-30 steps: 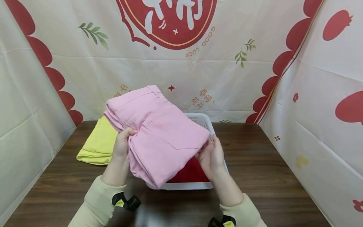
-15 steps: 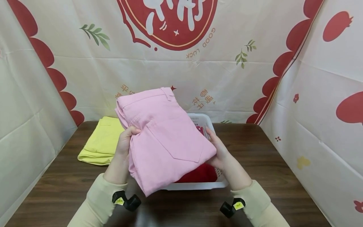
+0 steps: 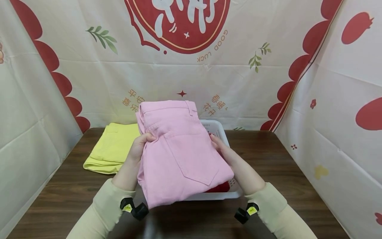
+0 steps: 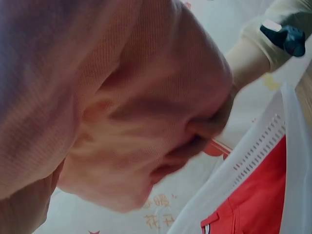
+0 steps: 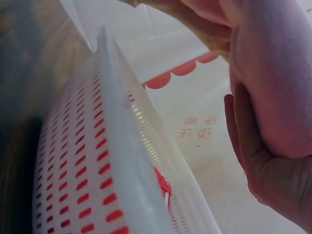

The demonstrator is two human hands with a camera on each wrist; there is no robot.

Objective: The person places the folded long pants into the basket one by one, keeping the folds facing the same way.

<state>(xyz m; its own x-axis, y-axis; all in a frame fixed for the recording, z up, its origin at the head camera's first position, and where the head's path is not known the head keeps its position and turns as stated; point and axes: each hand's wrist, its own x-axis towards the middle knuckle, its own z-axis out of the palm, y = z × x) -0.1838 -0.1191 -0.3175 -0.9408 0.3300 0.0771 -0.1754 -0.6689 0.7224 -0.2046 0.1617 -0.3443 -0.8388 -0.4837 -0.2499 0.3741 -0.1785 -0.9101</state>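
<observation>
Folded pink pants [image 3: 185, 149], back pocket upward, are held above a white basket [image 3: 213, 196]. My left hand [image 3: 140, 146] grips their left edge, thumb on top and fingers hidden beneath. At the right edge, my right hand [image 3: 228, 157] supports the pants with fairly straight fingers; the right wrist view shows this hand [image 5: 273, 175] against the cloth from below. The pants fill much of the left wrist view as blurred pink cloth [image 4: 136, 97]. Inside the basket lies a red garment [image 4: 258, 190], mostly covered by the pants in the head view.
Folded yellow pants [image 3: 114, 142] lie on the brown wooden table [image 3: 256, 149], left of the basket. A printed white cloth [image 3: 167, 76] hangs behind the table and along both sides. The basket's perforated wall [image 5: 73, 156] stands close to the right wrist.
The pink pants have turned to a straighter angle and shifted right and slightly lower. My right hand has slid outward along their right edge; my left hand keeps its grip and moves slightly right.
</observation>
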